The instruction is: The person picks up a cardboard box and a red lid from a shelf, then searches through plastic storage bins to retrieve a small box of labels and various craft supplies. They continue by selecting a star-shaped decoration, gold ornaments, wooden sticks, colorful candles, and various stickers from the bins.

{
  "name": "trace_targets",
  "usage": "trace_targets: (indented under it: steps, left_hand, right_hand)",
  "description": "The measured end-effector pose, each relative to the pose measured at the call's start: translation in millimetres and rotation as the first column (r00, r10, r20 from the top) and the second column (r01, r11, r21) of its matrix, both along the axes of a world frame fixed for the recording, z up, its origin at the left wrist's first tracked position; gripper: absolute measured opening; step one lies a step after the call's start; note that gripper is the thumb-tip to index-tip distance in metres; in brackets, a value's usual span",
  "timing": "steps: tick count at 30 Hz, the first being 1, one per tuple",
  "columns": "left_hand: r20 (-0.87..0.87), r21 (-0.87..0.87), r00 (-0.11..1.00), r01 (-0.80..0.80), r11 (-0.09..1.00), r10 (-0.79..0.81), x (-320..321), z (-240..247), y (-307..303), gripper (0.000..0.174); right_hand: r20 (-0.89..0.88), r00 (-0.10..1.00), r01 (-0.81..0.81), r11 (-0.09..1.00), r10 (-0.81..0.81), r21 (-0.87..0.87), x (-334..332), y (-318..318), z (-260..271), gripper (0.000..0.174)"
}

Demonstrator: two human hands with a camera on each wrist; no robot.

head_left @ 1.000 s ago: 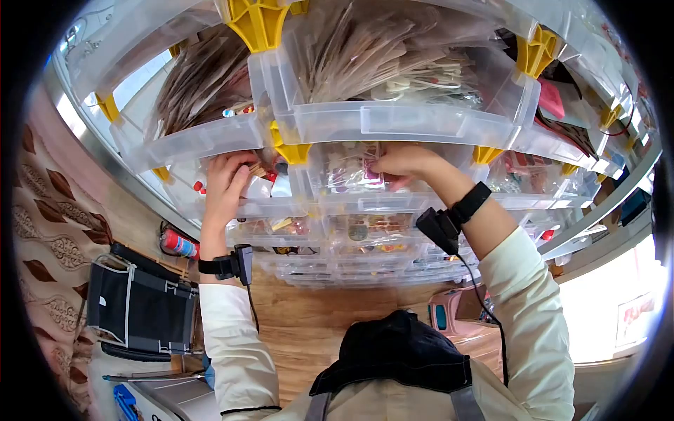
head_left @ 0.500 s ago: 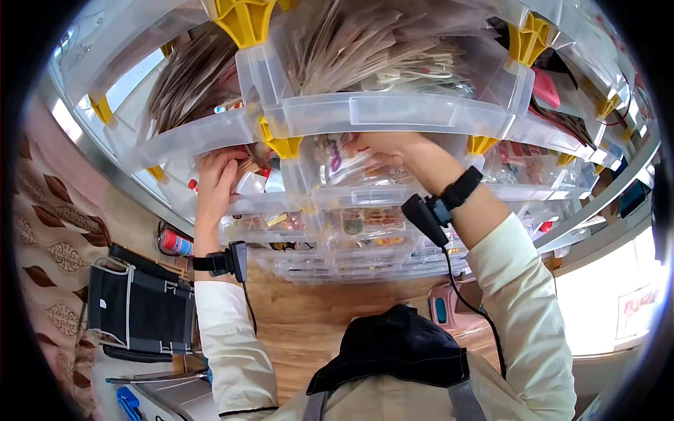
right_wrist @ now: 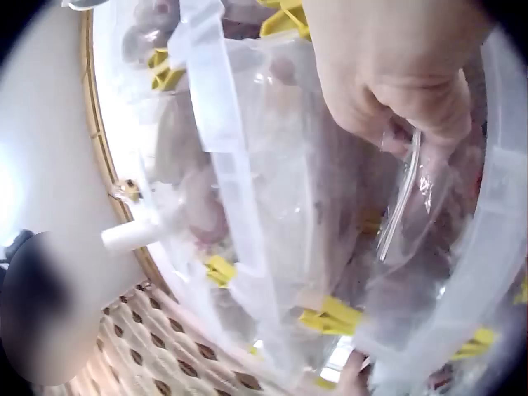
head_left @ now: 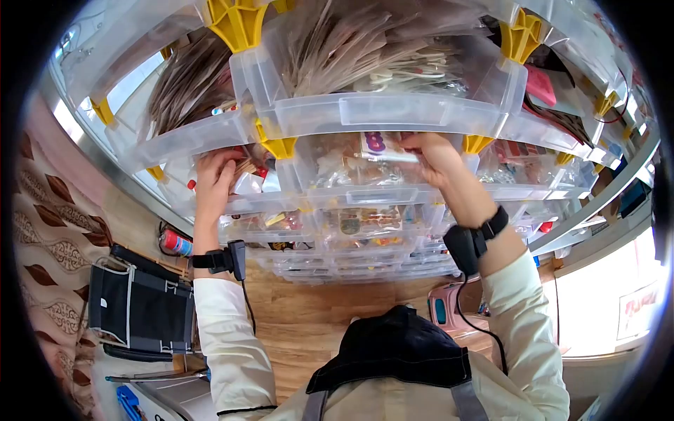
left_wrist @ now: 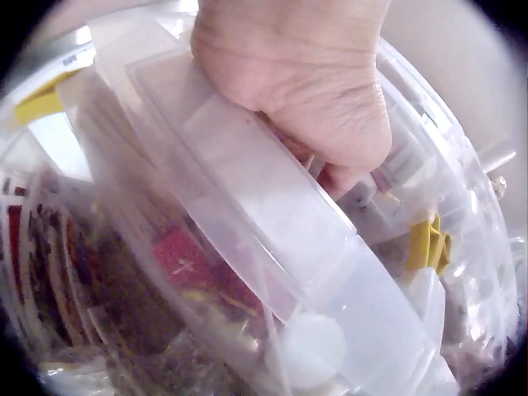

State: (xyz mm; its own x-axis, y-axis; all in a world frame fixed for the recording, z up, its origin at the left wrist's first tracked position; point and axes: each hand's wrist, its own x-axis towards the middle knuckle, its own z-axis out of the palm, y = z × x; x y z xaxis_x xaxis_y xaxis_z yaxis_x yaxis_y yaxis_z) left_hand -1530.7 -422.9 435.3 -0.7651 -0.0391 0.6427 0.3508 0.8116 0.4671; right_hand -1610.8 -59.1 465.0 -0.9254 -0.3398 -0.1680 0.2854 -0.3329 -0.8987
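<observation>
Purple print shaped much like a figure 8 (head_left: 374, 142) showed on the clear packet (head_left: 390, 151) that you pinched in your right hand (head_left: 441, 160), thumb and fingers closed on its edge, over the loose bags (head_left: 344, 168) of the middle bin (head_left: 379, 197). The head view gave that print its face; the right-wrist view caught the packet nearly edge-on, with a pale, straight border and glossy film. Your left hand (head_left: 213, 181) reached into the neighbouring bin (head_left: 263, 205), beside red and white items (head_left: 251, 182); its fingers lay among the contents, but how far open they were, and on what, could not be told, since the left-wrist view lost them behind the translucent wall (left_wrist: 272, 198). That view alone picked out a red piece (left_wrist: 186, 257) bearing a white cross-like mark, seen through plastic. Only the head view took in the fire extinguisher (head_left: 175, 243), its label too small to read, and the white sheet (head_left: 637, 309) at far right, its reddish print equally illegible. Yellow connectors (head_left: 277, 145) stood between the stacked bins.
</observation>
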Motion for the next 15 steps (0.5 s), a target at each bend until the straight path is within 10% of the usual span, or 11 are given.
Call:
trace_targets:
  steps: [7,15]
  left_hand:
    - [-0.061,-0.02,0.998,-0.028,0.999,0.027,0,1,5,0.023]
    - [0.056,0.279,0.992,0.091,0.956,-0.111,-7,-10,-8,0.028]
  right_hand:
    - [0.012,0.979,-0.187,0.914,0.205,-0.359,50,47,-4,0.031]
    - [0.011,0.985,-0.165,0.956,0.173,-0.241,131,149,-33,0.051]
